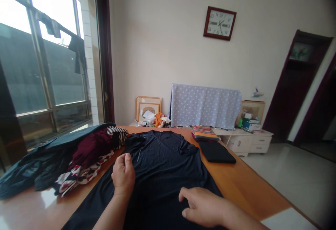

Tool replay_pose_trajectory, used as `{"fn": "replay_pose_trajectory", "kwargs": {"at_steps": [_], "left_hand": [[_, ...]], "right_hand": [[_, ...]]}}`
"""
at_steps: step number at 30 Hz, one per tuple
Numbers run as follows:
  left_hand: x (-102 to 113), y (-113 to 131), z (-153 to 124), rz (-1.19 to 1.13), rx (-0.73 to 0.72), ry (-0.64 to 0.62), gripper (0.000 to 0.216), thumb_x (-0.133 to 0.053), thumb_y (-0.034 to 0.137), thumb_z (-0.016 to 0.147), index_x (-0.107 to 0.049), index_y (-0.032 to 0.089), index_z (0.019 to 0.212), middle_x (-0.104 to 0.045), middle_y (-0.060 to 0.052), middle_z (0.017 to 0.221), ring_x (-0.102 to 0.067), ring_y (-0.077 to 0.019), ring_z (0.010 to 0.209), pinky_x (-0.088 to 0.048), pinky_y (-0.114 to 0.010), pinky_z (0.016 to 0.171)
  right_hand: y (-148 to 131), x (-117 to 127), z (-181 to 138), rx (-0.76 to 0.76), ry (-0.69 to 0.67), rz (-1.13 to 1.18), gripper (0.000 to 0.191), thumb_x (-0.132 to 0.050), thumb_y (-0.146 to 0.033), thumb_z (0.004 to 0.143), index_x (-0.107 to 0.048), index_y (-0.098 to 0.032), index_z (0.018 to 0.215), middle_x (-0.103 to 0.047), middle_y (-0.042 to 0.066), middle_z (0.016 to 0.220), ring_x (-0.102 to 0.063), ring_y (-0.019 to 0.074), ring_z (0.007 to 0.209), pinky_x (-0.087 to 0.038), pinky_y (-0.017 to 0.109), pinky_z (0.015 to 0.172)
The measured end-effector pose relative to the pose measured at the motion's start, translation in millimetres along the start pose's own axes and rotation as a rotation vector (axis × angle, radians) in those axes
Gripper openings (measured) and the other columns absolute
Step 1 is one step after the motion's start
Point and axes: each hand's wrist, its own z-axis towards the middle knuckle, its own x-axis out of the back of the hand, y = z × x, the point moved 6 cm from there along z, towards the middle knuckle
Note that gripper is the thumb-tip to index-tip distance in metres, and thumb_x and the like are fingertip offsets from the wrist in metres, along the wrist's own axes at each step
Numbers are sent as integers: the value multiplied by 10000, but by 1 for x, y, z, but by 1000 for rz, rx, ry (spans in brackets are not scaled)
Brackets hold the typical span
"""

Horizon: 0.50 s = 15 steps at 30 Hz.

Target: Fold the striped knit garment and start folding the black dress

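Note:
A dark navy shirt (162,167) lies spread flat on an orange wooden table (246,184), with its collar at the far end. My left hand (123,174) rests on the shirt's left part, fingers curled inward; I cannot tell if it pinches cloth. My right hand (201,207) lies on the shirt's near right part with its fingers loosely apart. Beyond it sit a folded black garment (216,152) and a folded striped cloth (204,133). To the left lies a heap of a maroon garment (90,149), a floral garment (78,175) and a dark jacket (36,163).
A white cabinet (244,140) stands past the table's far right, holding boxes and a polka-dot cloth (204,105). Picture frames (147,108) lean at the far end. A large window (44,58) is on the left, and a tiled floor (288,177) is on the right.

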Motion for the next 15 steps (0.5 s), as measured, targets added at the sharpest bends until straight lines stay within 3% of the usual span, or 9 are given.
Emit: {"fn": "replay_pose_trajectory", "kwargs": {"at_steps": [5,10,15], "left_hand": [[7,-18,13,-177,181,92,370,-458,542,915,-637,220,944,-698,-43,916,-632,-236,909,-461,-377,851],[10,-30,16,-567,415,186,373,-497,539,889,-625,196,960,-695,-45,896,-657,-206,881,-498,-372,841],[4,-44,12,-631,612,160,374,-504,524,870,-629,184,964,-698,-56,873,-669,-195,789,-509,-359,742]], "right_hand": [[3,14,37,31,-150,235,319,-639,-387,801,-691,-221,1067,-696,0,814,-620,128,673,-413,203,588],[4,29,101,9,-30,427,261,-599,-332,840,-702,-188,1031,-685,12,801,-615,118,645,-454,201,591],[0,18,160,22,-37,501,241,-597,-314,838,-727,-174,984,-696,29,838,-618,113,684,-464,190,604]]}}
